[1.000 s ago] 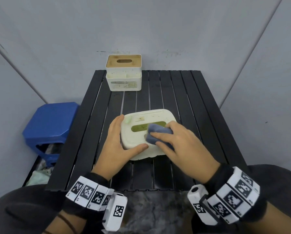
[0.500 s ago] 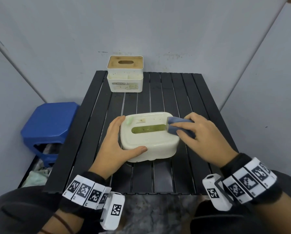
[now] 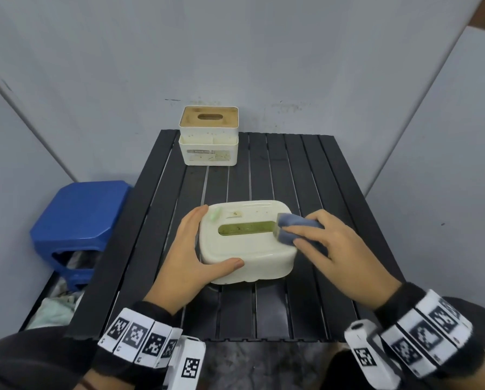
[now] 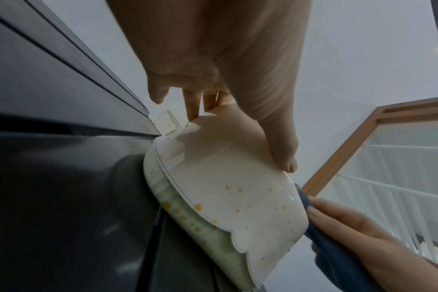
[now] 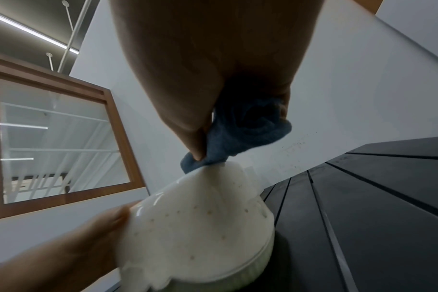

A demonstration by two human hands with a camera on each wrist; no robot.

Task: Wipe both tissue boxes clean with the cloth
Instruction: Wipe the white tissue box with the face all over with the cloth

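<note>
Setting: a black slatted counter [image 3: 306, 170] set into a corner of pale grey walls, with a blue stool [image 3: 78, 218] beside its left edge.
Near tissue box: the rounded cream tissue box [image 3: 247, 249] sits on the middle of the counter in front of me, its green-lined slot facing up; yellowish specks dot its lid and side in both wrist views.
Far tissue box: the square tissue box with the wooden lid [image 3: 209, 136] stands at the far edge of the counter, well apart from my hands, with specks showing on its front.
Left grip: my left hand [image 3: 190, 257] braces the near box, fingers laid along its left end and thumb lying along the front wall; the fingers are nearly straight, pressing rather than curled round it.
Right grip: my right hand [image 3: 334, 249] is closed on the folded blue cloth [image 3: 289, 229], pinched between thumb and fingers.
Cloth contact: the cloth touches the lid at the right end of the slot, near the right-hand corner.
Step in hand: as I judge it, wiping the top of the near box; the far box looks not yet cleaned.
Next move: I judge it calls for drawing the cloth along the lid and down the spotted side walls while my left hand keeps the light box from sliding.
</note>
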